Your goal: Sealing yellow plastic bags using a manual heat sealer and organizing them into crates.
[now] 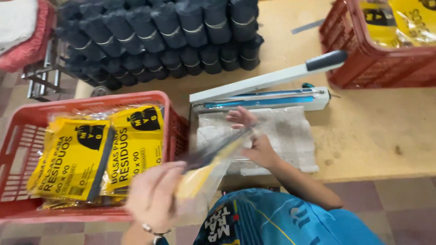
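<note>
At lower centre of the frame, the left hand [152, 195] and the right hand [256, 145] each close their grip on an end of a clear packet [206, 170] with yellow and dark contents, held tilted over the surface [363, 131] edge. Above it lies a grey cloth [290, 131] before the open heat sealer [268, 93]. A red crate [172, 118] of yellow packs crowds the left, while bare surface lies open at right.

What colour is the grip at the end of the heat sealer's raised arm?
Black, on a white arm, clearest in the head view: grip of the heat sealer.
</note>
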